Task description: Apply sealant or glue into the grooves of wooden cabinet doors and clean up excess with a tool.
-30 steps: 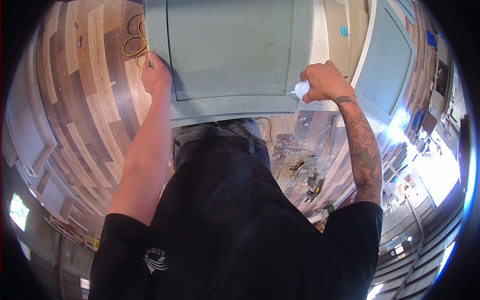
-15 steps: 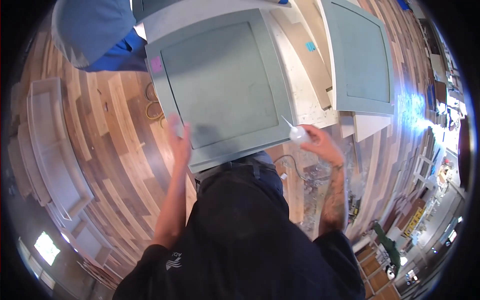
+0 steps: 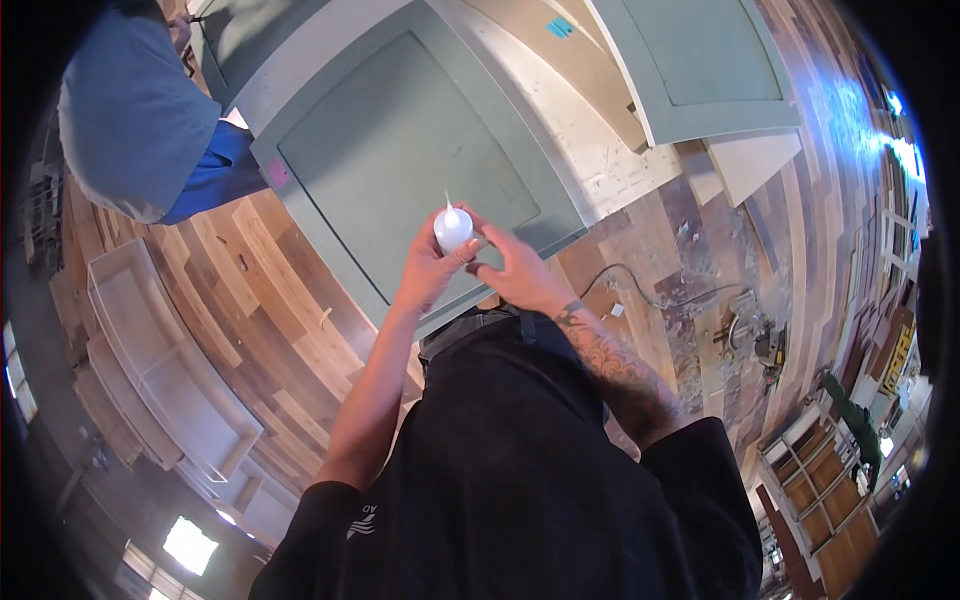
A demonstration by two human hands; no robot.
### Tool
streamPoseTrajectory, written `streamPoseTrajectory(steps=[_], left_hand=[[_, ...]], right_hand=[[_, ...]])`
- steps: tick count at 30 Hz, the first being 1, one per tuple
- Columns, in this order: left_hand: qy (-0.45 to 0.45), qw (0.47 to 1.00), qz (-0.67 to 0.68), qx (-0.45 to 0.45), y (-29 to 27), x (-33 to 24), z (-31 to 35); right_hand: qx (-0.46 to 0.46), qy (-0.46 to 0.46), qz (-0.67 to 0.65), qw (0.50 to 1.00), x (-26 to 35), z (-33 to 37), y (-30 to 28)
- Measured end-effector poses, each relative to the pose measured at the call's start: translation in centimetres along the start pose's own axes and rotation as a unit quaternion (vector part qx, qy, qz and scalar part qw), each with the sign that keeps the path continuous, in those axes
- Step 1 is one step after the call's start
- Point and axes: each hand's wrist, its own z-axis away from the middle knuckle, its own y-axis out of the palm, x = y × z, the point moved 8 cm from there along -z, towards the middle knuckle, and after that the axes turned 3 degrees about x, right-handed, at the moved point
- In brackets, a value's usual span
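A small white squeeze bottle (image 3: 454,232) with a thin pointed nozzle is held up in front of me, over the near part of a grey-green panel door (image 3: 400,150). My left hand (image 3: 430,268) wraps round the bottle, its thumb across the near side. Close against the bottle's right side is my right hand (image 3: 520,272), fingers curved and thumb apart from them. Whether its fingertips touch the bottle is hard to tell. The door has a recessed centre and a pink sticky note (image 3: 279,173) on its left edge.
A person (image 3: 140,110) in a grey shirt leans in at the far left. Another green panel door (image 3: 695,60) lies at the right, beside a board with a blue note (image 3: 559,28). A cord (image 3: 650,295) runs over the floor at right. Pale wooden drawer boxes (image 3: 165,350) stand left.
My right hand has brought the bottle left to the middle, and my left hand has come in and closed on it. The view has shifted, and more of the person at left shows.
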Motion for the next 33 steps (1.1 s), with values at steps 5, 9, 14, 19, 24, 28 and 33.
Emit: streamPoseTrajectory(steps=[5, 9, 14, 19, 24, 28, 33], left_hand=[[0.046, 0.903, -0.426, 0.029, -0.4, -3.1, -2.5], [0.092, 0.815, -0.566, 0.08, -0.5, -2.3, -4.5], [0.053, 0.737, -0.664, 0.116, 0.2, -1.1, -5.8], [0.054, 0.7, -0.7, 0.126, 1.2, -1.1, -6.0], [0.054, 0.668, -0.73, 0.136, 1.9, -1.2, -6.2], [0.049, 0.661, -0.737, 0.135, 1.9, -1.3, -6.3], [0.051, 0.657, -0.739, 0.143, 2.0, -1.3, -6.2]], right_hand=[[-0.279, -0.01, 0.07, 0.958, -3.6, 0.4, -11.0], [-0.385, 0.015, 0.115, 0.915, -10.2, -0.1, -15.2], [-0.388, 0.04, 0.268, 0.881, -13.3, -1.9, -12.3], [-0.408, 0.082, 0.225, 0.881, -14.0, -1.9, -12.1], [-0.414, 0.065, 0.226, 0.879, -13.7, -1.8, -12.1], [-0.415, 0.07, 0.228, 0.878, -13.5, -1.7, -12.2], [-0.413, 0.071, 0.228, 0.879, -13.5, -1.7, -12.2]])
